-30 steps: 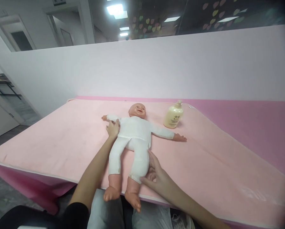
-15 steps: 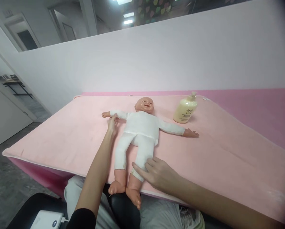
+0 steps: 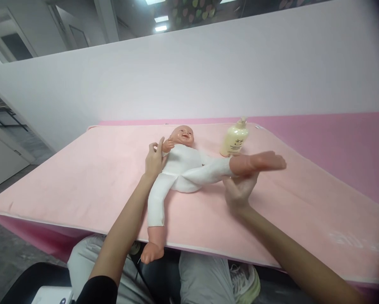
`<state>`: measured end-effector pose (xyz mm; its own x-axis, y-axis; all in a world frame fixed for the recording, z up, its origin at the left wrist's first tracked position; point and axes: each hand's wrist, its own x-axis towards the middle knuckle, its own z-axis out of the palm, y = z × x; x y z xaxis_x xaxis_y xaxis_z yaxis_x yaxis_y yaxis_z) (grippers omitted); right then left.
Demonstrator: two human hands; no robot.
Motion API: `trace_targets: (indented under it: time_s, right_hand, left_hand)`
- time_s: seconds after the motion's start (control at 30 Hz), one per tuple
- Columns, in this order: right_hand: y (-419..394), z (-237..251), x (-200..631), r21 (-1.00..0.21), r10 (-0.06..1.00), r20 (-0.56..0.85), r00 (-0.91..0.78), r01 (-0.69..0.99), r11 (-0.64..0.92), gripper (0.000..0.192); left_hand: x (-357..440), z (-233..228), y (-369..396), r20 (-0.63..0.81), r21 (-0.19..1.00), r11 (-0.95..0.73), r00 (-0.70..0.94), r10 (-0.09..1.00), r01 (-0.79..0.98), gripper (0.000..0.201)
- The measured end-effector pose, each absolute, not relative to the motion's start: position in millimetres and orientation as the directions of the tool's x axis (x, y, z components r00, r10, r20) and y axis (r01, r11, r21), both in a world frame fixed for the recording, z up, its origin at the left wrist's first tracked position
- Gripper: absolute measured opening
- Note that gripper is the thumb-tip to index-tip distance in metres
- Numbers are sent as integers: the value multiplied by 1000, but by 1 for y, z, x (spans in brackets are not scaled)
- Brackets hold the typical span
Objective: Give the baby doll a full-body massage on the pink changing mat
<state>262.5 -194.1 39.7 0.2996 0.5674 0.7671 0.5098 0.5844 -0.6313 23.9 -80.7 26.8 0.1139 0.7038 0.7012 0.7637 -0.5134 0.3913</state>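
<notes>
A baby doll [image 3: 184,162] with a white cloth body lies face up on a pink towel [image 3: 113,181], its head toward the wall. My left hand [image 3: 154,160] is closed on the doll's arm at the left, which is bent up beside its chin. My right hand [image 3: 240,190] grips the doll's other leg [image 3: 255,164] from below near the ankle and holds it lifted out to the right. The leg at the left [image 3: 156,219] lies straight, with its foot past the towel's near edge. The doll's other arm is mostly hidden behind the raised leg.
A pale yellow pump bottle [image 3: 234,138] stands upright on the towel, just behind the raised leg. A white wall [image 3: 208,76] rises behind the table. Below the near edge are my knees, a shoe [image 3: 243,280] and a white device [image 3: 51,294].
My right hand has taken the doll's leg and swung it up and to the right. My left hand has folded the doll's arm from outstretched to beside its head. The view has shifted slightly.
</notes>
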Motion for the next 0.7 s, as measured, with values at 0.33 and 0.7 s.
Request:
trace_targets:
  time_s: [0.33,0.7]
  right_hand:
    - [-191,51,269,-774,576,618,535,283,567,75]
    - [-192,18,253,-691,761,627,165,569,446,61]
  left_hand:
    - [22,15,-71,687,360,-585,218,693,727,69]
    - [30,23,-77,737,405,-714,258,624,571,46]
